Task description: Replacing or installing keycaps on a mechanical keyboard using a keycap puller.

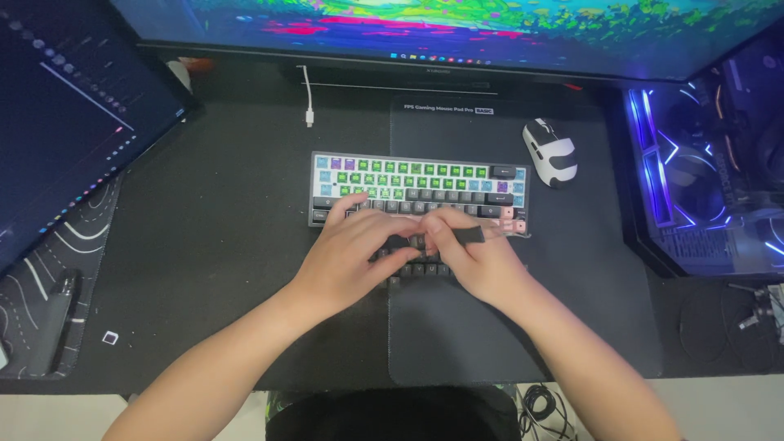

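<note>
Dark desk mat (245,269); left hand (347,253) steadies mechanical keyboard (416,184), right hand (474,257) grips black keycap puller (469,236); crooked pull risks snapping a stem.

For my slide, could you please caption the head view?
Both hands, left hand and right hand, over a mechanical keyboard; right grips a black tool.

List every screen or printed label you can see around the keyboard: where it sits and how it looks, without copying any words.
Wide monitor: back of desk, bright green, pink and blue picture.
Second screen: left, angled, dark blue.
Printed label: top edge of mouse pad, small white lettering.
Computer case: right, glass side, blue lights.
</note>
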